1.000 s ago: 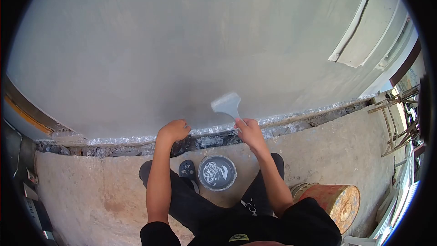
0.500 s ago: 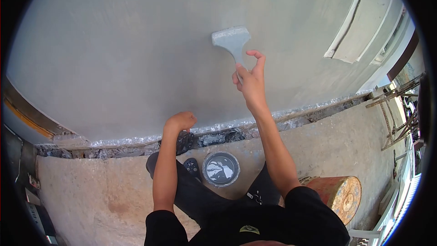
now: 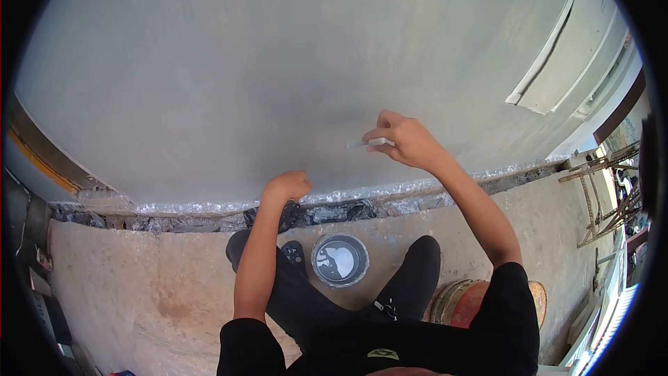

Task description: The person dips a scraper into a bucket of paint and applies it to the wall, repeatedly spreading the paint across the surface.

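My right hand (image 3: 403, 141) is closed around the handle of a wide, pale paintbrush (image 3: 356, 145), in front of the grey wall (image 3: 209, 83). The brush is turned almost edge-on, so its broad face does not show. Low by the wall, my left hand (image 3: 288, 185) is curled into a loose fist, its fingertips hidden and nothing showing in it. Between my legs stands a round grey tub (image 3: 340, 260) with grey liquid and a bright patch on its surface.
A gutter (image 3: 341, 212) with dark plastic and rubble runs along the wall's foot. A rusty, paint-stained drum (image 3: 459, 304) stands by my right leg. Far right is a metal rack (image 3: 604, 191). My foot in a dark clog (image 3: 293, 253) rests left of the tub.
My right hand has come down and slightly right with the brush, which has turned from showing its broad face to edge-on. My left hand has shifted slightly right.
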`<action>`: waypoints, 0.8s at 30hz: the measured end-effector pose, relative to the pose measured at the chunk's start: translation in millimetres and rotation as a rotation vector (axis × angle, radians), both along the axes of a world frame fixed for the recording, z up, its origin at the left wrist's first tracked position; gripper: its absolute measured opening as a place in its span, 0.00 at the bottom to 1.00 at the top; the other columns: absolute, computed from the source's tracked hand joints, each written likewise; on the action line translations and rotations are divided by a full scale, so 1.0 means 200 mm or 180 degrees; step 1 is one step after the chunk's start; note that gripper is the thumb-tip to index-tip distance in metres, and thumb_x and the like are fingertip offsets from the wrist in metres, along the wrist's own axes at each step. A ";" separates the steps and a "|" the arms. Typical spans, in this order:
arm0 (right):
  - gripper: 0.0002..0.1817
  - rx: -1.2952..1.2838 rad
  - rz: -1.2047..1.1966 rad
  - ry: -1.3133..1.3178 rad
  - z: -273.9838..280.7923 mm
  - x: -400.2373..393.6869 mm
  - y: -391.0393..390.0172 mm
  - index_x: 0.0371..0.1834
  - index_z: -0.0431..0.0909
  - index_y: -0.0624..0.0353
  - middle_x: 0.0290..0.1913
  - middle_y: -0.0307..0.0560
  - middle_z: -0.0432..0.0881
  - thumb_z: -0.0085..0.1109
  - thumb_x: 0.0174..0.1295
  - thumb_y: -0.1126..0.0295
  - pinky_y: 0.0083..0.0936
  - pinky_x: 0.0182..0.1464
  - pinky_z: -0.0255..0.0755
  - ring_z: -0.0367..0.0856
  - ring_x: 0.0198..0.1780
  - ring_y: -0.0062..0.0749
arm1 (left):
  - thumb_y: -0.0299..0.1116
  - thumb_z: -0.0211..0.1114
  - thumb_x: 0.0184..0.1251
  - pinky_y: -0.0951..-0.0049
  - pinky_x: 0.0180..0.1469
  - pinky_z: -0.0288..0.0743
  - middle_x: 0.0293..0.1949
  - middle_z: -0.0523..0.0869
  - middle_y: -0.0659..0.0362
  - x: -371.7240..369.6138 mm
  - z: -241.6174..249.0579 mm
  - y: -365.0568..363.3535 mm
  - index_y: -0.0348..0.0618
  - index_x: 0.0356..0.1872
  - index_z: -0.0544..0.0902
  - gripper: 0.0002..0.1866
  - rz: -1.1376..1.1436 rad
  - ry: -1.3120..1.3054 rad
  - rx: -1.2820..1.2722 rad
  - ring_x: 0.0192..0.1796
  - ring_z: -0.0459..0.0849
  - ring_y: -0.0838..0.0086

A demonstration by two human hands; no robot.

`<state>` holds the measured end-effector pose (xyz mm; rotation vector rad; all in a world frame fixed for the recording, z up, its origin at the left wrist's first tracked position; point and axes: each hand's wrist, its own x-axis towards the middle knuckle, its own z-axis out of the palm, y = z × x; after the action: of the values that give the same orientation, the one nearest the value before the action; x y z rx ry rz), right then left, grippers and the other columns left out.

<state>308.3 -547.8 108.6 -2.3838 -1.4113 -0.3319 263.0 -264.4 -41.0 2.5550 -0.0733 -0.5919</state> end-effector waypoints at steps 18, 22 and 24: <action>0.11 0.0107 0.0640 -0.2899 -0.26 0.08 0.26 0.40 0.78 0.63 0.49 0.60 0.82 0.58 0.54 0.74 0.35 0.52 0.80 0.84 0.51 0.45 | 0.44 0.52 0.66 0.56 0.55 0.73 0.44 0.84 0.39 -0.12 0.10 0.03 0.32 0.44 0.81 0.22 0.0213 0.0018 0.0038 0.50 0.82 0.47; 0.14 0.0030 0.0592 -0.1342 -0.38 0.08 0.27 0.42 0.77 0.61 0.47 0.54 0.84 0.57 0.50 0.77 0.34 0.43 0.81 0.85 0.44 0.43 | 0.44 0.52 0.66 0.57 0.56 0.73 0.46 0.83 0.40 -0.15 0.14 0.04 0.33 0.46 0.81 0.22 0.0285 -0.0032 -0.0007 0.51 0.81 0.47; 0.17 0.0206 0.0532 -0.0888 -0.26 0.16 0.27 0.44 0.77 0.59 0.46 0.49 0.84 0.59 0.47 0.79 0.34 0.38 0.80 0.84 0.40 0.43 | 0.44 0.52 0.66 0.57 0.56 0.73 0.47 0.83 0.40 -0.15 0.14 0.03 0.33 0.47 0.81 0.22 0.0265 -0.0071 -0.0020 0.52 0.81 0.47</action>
<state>339.5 -493.7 56.8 -2.2138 -1.6804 -0.6756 233.0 -257.9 -13.9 2.5449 0.0235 -0.5306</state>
